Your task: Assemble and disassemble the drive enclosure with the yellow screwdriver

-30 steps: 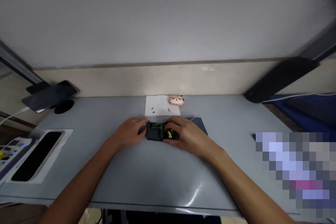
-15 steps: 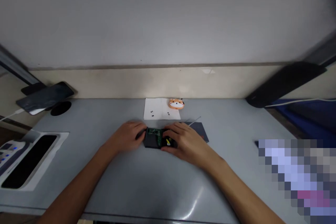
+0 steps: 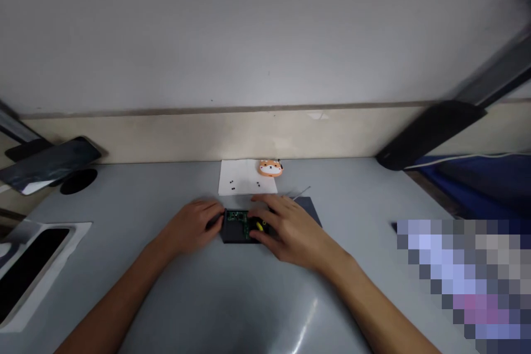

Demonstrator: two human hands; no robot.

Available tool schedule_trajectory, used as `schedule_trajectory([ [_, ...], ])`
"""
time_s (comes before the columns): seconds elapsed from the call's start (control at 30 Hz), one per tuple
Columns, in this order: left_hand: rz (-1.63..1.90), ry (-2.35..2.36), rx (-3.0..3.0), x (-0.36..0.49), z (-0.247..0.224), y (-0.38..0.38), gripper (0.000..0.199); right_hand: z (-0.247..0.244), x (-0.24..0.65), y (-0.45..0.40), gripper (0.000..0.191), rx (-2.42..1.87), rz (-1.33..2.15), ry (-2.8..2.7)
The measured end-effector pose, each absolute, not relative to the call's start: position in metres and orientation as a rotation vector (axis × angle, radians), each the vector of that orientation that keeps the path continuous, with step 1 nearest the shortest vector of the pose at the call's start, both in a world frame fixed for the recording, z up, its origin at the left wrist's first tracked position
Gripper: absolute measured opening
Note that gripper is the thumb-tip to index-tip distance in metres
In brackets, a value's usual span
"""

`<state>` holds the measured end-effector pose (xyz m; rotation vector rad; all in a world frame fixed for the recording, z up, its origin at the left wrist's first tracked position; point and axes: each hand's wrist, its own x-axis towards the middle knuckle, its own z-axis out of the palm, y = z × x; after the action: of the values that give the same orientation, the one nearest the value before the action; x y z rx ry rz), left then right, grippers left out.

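On the grey desk in front of me lies a small black electronics case (image 3: 236, 230), its top off and a green circuit board (image 3: 237, 215) showing inside. My left hand (image 3: 198, 225) pinches the left end of the case between thumb and fingers. Over the right part my right hand (image 3: 284, 228) is curled, thumb at the near edge and fingertips on the inside, with one finger raised at the far side. A yellow mark or part (image 3: 260, 226) shows beneath those fingers; what it belongs to is mostly hidden.
Behind the case, several tiny black screws (image 3: 233, 188) lie on white paper (image 3: 244, 168) beside an orange animal-face case (image 3: 271, 168). A dark flat panel (image 3: 309, 210) and a thin rod (image 3: 302, 192) sit partly behind my right hand. Phones (image 3: 53, 163) stand and lie at left.
The view has shifted, so the desk items appear further left and slightly lower. My right hand's fingers have spread, one now lifted off. Both hands stay at the case.
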<state>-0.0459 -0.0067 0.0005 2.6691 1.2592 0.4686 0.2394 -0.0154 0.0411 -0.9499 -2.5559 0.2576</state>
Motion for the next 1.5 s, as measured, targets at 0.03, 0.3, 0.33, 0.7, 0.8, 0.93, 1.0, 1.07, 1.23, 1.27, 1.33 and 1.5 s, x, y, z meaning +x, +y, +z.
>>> schedule_trajectory([
  [0.03,0.468,1.257,2.66,-0.047,0.0,-0.006,0.016,0.043,0.24,-0.015,0.028,-0.939,0.224,-2.507],
  [0.3,0.884,1.492,2.46,-0.035,0.015,-0.016,0.043,0.057,0.259,-0.013,0.015,-0.84,-0.445,-1.7],
  [0.33,0.932,1.463,2.446,-0.029,0.018,-0.019,0.045,0.058,0.262,-0.012,0.009,-0.844,-0.518,-1.584],
  [0.7,0.583,1.14,2.441,0.004,0.007,-0.029,0.058,0.047,0.257,-0.003,0.042,-1.211,0.058,-1.161],
  [0.8,0.591,1.151,2.411,0.001,0.004,-0.028,0.061,0.038,0.252,0.0,0.031,-1.291,0.237,-1.378],
  [0.93,0.615,1.16,2.408,0.002,0.002,-0.027,0.059,0.03,0.247,0.005,0.029,-1.362,0.312,-1.51],
  [1.0,0.612,1.163,2.408,0.003,0.002,-0.027,0.058,0.028,0.246,0.006,0.03,-1.382,0.354,-1.507],
  [1.07,0.605,1.168,2.406,0.004,0.002,-0.026,0.057,0.027,0.246,0.007,0.031,-1.392,0.402,-1.496],
  [1.23,0.6,1.163,2.401,0.004,0.003,-0.025,0.057,0.027,0.246,0.008,0.031,-1.41,0.364,-1.537],
  [1.27,0.601,1.16,2.404,0.004,0.003,-0.025,0.057,0.027,0.246,0.008,0.031,-1.408,0.351,-1.549],
  [1.33,0.603,1.162,2.407,0.004,0.003,-0.025,0.057,0.026,0.245,0.008,0.03,-1.404,0.336,-1.564],
  [1.5,0.605,1.161,2.42,0.003,0.002,-0.026,0.056,0.026,0.246,0.009,0.029,-1.403,0.28,-1.6],
])
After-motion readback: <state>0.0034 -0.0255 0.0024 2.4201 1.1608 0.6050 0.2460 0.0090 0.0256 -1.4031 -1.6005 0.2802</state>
